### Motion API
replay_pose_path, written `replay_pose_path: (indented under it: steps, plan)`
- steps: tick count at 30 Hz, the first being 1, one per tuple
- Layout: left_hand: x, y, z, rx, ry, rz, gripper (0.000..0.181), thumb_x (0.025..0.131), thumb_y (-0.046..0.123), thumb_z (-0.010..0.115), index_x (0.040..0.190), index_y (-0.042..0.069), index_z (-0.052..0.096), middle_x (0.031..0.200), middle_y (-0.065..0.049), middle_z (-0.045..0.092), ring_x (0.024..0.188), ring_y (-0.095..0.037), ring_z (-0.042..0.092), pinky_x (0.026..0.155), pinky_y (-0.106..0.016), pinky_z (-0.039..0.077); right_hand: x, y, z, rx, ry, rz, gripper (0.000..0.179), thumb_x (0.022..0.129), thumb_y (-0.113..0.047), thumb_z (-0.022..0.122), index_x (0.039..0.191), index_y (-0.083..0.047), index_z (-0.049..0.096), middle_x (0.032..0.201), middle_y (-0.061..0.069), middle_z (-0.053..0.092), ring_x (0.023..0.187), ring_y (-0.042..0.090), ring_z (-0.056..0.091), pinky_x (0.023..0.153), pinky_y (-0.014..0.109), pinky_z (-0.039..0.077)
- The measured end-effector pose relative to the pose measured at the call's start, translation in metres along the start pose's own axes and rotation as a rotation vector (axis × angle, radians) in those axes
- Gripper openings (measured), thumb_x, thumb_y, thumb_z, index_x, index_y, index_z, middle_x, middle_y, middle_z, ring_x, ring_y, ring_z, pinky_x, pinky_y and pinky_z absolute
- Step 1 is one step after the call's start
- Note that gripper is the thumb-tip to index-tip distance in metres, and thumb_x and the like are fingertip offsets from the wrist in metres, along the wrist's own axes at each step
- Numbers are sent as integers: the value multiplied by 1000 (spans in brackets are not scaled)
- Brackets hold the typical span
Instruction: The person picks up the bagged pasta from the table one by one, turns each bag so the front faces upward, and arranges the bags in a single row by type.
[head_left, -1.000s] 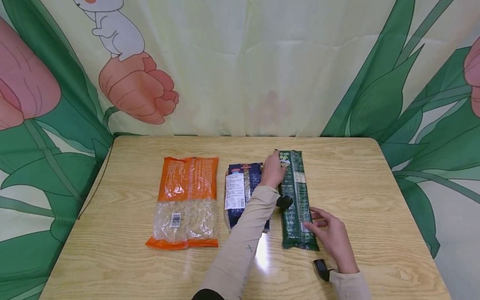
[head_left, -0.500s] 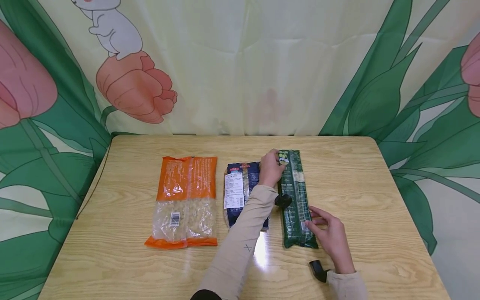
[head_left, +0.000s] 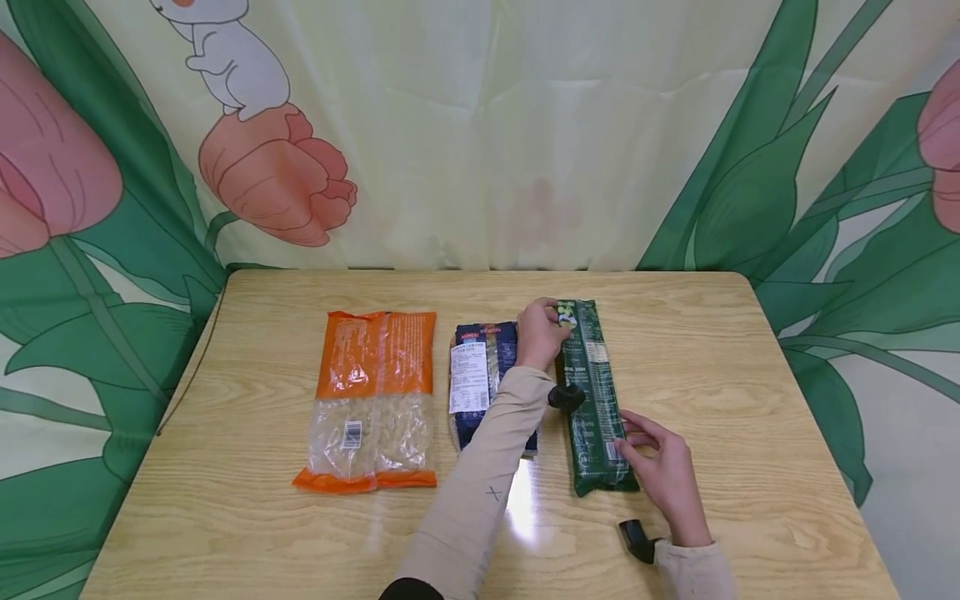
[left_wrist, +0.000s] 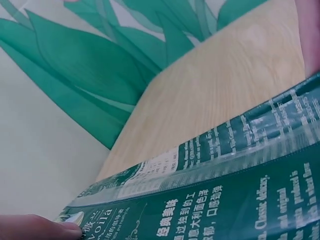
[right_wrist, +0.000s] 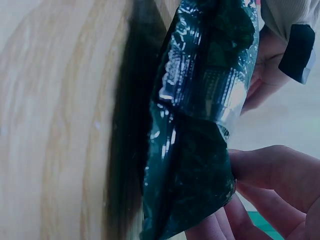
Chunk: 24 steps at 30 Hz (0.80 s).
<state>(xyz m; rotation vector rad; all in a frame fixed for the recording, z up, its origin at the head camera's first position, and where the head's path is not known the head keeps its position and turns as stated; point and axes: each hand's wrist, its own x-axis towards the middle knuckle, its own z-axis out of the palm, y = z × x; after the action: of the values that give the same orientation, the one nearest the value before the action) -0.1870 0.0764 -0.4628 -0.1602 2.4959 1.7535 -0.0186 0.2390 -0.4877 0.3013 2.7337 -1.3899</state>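
A long dark green pasta packet (head_left: 592, 392) lies lengthwise on the right half of the table, slightly slanted. At its far left corner, my left hand (head_left: 540, 333) pinches the edge; in the left wrist view a fingertip (left_wrist: 65, 227) presses on the printed film. My right hand (head_left: 663, 471) holds the near right edge, thumb on top and fingers beneath. In the right wrist view the packet (right_wrist: 200, 165) shows a dark shadow along its side. Left of it lies a navy blue pasta bag (head_left: 468, 425) with a white label, partly covered by my left forearm.
An orange and clear bag (head_left: 375, 358) with pale contents lies flat farther left on the wooden table (head_left: 247, 467). A printed curtain (head_left: 555, 125) hangs behind the table's back edge. Black wrist cameras sit on both sleeves.
The green packet has turned slightly: its far end shifts left and its near end right. Both hands keep their hold on it. The other bags stay put.
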Motion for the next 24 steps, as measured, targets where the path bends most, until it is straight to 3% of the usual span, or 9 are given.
replay_pose_path:
  steps: [6,11,17,24]
  plan:
    - [3,-3,-3,-134,1,-15,44,81,-5,77,123,3,67,97,-16,71,85,-26,69,65,-30,57,0,0,-2,23,0,9,44,90,0,69,133,0,61,120,21,66,90,6,63,70,15,53]
    - [4,-5,-12,-153,1,-20,46,79,-5,79,123,5,68,96,-15,70,88,-26,69,64,-30,57,3,-3,1,53,-13,6,43,90,-1,68,133,0,61,119,21,67,91,6,63,72,15,54]
    - [2,-3,-15,-201,-46,-22,56,79,-5,79,132,5,63,99,-16,70,89,-26,67,66,-29,58,-1,-3,-2,38,-5,19,42,92,-2,68,133,0,60,119,21,66,93,13,66,71,15,53]
    - [-1,3,-12,-227,-46,-12,53,79,-5,80,128,7,65,94,-13,71,77,-21,67,63,-29,58,-4,0,-7,63,11,8,43,92,2,64,134,-1,59,118,20,65,90,-2,60,72,16,53]
